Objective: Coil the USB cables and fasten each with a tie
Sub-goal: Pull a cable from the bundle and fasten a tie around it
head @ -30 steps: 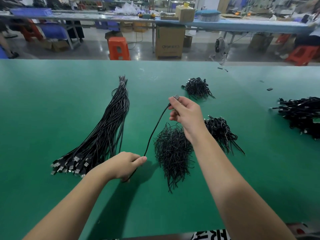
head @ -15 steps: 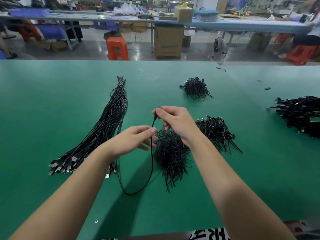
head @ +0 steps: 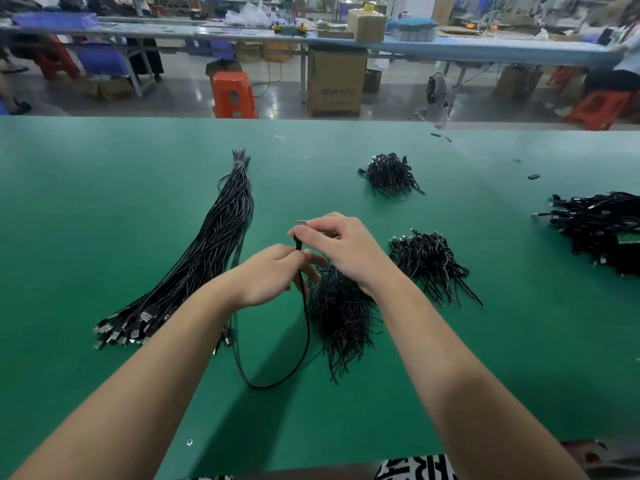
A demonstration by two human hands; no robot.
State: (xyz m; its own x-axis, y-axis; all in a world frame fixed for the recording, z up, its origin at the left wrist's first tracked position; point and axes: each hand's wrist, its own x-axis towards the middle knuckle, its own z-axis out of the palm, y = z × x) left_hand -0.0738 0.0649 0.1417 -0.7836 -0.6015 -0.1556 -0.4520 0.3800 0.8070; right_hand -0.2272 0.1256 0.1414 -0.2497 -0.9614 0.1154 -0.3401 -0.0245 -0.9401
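One black USB cable [head: 306, 334] hangs in a long loop from both hands down to the green table [head: 104, 209]. My right hand [head: 341, 249] pinches its plug end, the metal connector poking out at the top. Just below, my left hand [head: 273, 277] grips the doubled strands. A long bundle of straight black USB cables [head: 204, 261] lies to the left, connectors toward me. A heap of thin black ties [head: 341, 317] sits under and behind the hands.
Two small piles of coiled cables lie at the back [head: 391, 174] and to the right [head: 431, 261]. A larger black pile [head: 602, 226] sits at the right edge. Small dark bits [head: 533, 176] dot the far right. Beyond the table are stools, boxes and benches.
The cable, stretched between the hands a second ago, now hangs as a loop. My left hand rose from the table to meet my right hand, which drew back toward me.
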